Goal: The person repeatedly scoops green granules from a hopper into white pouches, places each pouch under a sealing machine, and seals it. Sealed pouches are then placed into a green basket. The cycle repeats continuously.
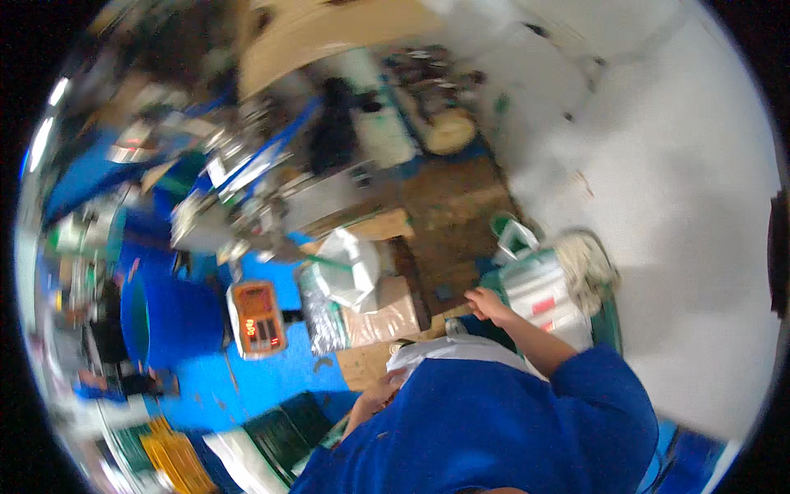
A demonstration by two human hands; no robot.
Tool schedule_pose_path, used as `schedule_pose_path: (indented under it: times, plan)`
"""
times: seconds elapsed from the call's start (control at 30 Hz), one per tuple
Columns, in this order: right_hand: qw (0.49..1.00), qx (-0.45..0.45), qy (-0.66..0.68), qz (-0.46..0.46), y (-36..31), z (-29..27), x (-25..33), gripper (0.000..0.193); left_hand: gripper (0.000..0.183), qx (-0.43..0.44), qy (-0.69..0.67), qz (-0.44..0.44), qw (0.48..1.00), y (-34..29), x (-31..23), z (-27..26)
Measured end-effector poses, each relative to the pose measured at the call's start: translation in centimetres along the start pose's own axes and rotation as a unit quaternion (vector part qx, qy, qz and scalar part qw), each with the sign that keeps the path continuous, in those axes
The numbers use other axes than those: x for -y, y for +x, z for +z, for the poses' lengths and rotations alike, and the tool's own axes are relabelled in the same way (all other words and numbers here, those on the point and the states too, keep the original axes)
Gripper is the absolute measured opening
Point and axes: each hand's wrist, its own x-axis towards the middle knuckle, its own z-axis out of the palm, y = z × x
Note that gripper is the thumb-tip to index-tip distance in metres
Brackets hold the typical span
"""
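Note:
Motion smears much of the picture. My right hand (487, 305) hangs in front of me, beside the green crate (610, 325) on the right. Its fingers look partly bent but are too blurred to read, and no object shows in it. My left hand (380, 392) is low at my left side, close to the white cloth or plastic (461, 347) at my waist. Its fingers are mostly hidden. Ahead of me a white plastic bag (349, 267) rests on a clear-wrapped brown package (383, 317). Left of them stands an orange scale (257, 319) with a lit display.
A blue barrel (177, 317) stands left of the scale. White packs (550, 306) and a pale cloth (586, 267) fill the crate. A brown wooden board (453, 214) lies ahead, a cardboard sheet (321, 37) beyond. Green (290, 432) and yellow crates (177, 457) sit lower left.

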Motion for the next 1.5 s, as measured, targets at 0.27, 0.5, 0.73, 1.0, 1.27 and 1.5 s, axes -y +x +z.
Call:
schedule_pose_path:
  times: [0.27,0.5,0.73,1.0,1.27,1.5]
  plan:
    - [0.970,0.055,-0.237,0.023,-0.5,6.3,1.8,0.023,0.059,-0.312,0.234,-0.028,0.920,-0.3,6.2,-10.2]
    - [0.900,0.278,-0.322,0.091,-1.7,18.7,5.6,0.029,0.036,-0.470,0.141,0.156,0.857,-4.0,-0.7,-11.0]
    - [0.894,0.419,-0.025,0.159,-5.5,32.4,2.9,0.041,0.033,-0.382,0.308,0.556,0.671,-4.9,-8.4,-8.0]
    - [0.877,0.386,-0.170,-0.230,-11.3,36.6,11.4,0.045,0.033,-0.487,0.065,0.244,0.836,-1.1,-0.3,-15.6]
    - [0.508,0.338,-0.523,-0.596,-8.7,36.6,4.3,0.048,0.045,0.106,-0.716,0.227,0.652,-0.7,-3.1,-11.9]
    - [0.612,0.221,-0.734,-0.193,-1.5,30.9,-1.0,0.054,0.038,-0.136,-0.615,0.251,0.735,-6.0,-4.2,-18.1]
